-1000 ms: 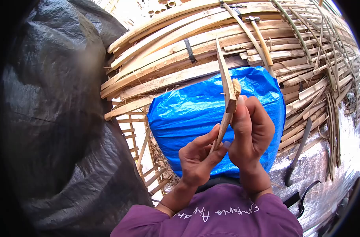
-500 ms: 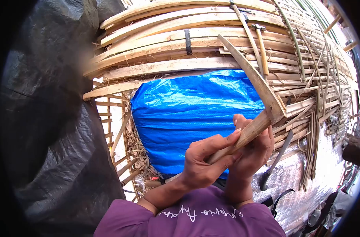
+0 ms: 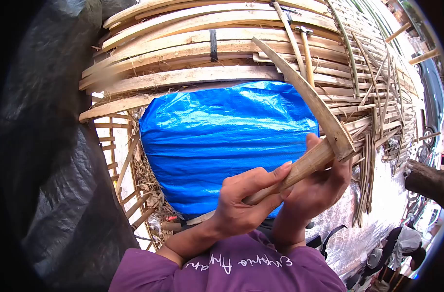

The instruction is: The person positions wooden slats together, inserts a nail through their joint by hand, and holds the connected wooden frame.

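Both hands hold a pick-shaped wooden tool with a long curved, pointed head set across the end of a round handle. My left hand is closed around the handle, its thumb along the top. Close below the head, my right hand grips the handle from beneath, its palm side partly hidden by the wood. The pointed head reaches up and left, above a blue tarp-covered bundle in front of me.
Long wooden slats lie beyond the bundle, with a hammer on them. Black plastic sheeting hangs at the left. Thin bamboo strips and silvery sheeting are on the right, near a dark log.
The view has shifted right, and surroundings appear further left. My right hand and the tool's head have moved right relative to the blue bundle. The long knife beside my right hand is now mostly hidden.
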